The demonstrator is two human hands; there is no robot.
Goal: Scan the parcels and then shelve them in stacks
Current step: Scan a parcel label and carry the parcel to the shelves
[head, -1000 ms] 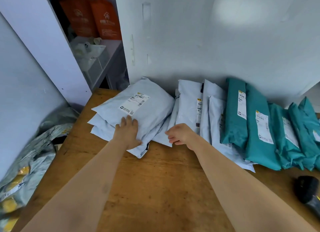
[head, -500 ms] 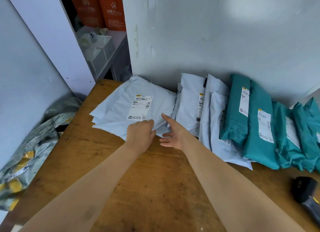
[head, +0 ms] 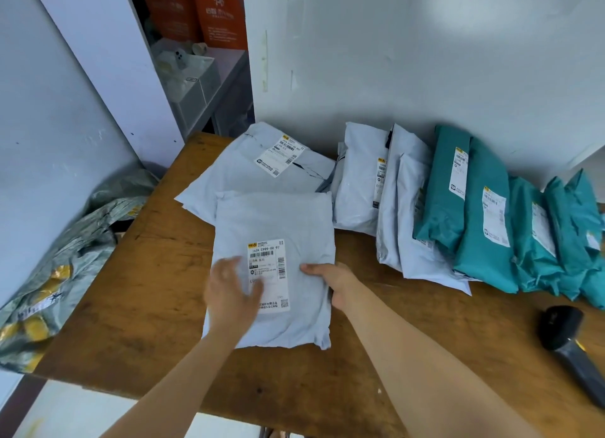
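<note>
A grey parcel (head: 271, 267) is held label-up over the wooden table (head: 327, 382). It is pinched at its right edge by the right hand (head: 330, 282), thumb on top and fingers underneath, while the left hand (head: 230, 295) is laid on its lower left part, blurred, so whether it is gripping or only pressing cannot be told. The main risk is judged to be a slip: the plastic wrap looks slick and soft, so the parcel could sag or slide from a one-edge pinch and be dropped toward the near edge of the table. A second risk is that part of the label (head: 268, 275) is covered by the left hand, so a scan could be blocked or misread until that hand is moved. The scanner (head: 569, 346) lies well to the right of the parcel, near the table's right end, and a reach for it would leave the parcel held by one hand only. Just behind the parcel a flat pile of grey parcels (head: 258, 172) could be disturbed. To the right of it, white parcels (head: 386, 198) and teal parcels (head: 484, 214) are leaned in a row against the wall (head: 425, 60) and could be toppled by a knock. The table is worn and bare in front; to the left of it a sack (head: 65, 257) is slumped on the floor, and shelves with orange bags (head: 209, 11) are seen behind.
</note>
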